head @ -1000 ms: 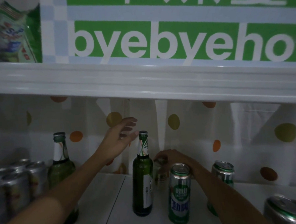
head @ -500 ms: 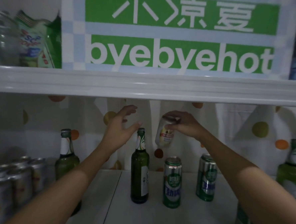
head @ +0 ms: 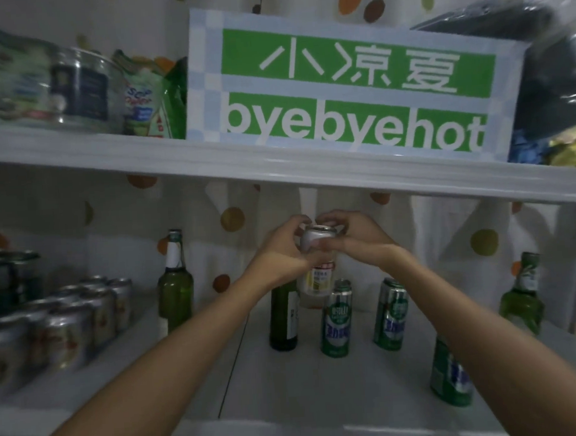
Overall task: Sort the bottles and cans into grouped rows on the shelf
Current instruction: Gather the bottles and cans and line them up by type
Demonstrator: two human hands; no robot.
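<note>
Both hands hold a small silver and white can (head: 317,276) upright in the air under the upper shelf. My left hand (head: 282,252) grips its left side and my right hand (head: 352,244) its top right. Below it on the white shelf (head: 222,373) stand a dark green bottle (head: 282,316) and two green cans (head: 335,319) (head: 392,314). A third green can (head: 451,373) is partly hidden by my right arm. Green bottles stand at the left (head: 175,285) and right (head: 522,298).
Several silver cans (head: 67,325) are grouped at the shelf's left. The upper shelf (head: 277,171) carries a green and white sign (head: 349,86), snack bags (head: 144,98) and a dark bag (head: 553,60). A spotted curtain hangs behind.
My right hand picked the small can up from behind the dark bottle and raised it. My left hand moved right and closed on it. The view has tilted upward.
</note>
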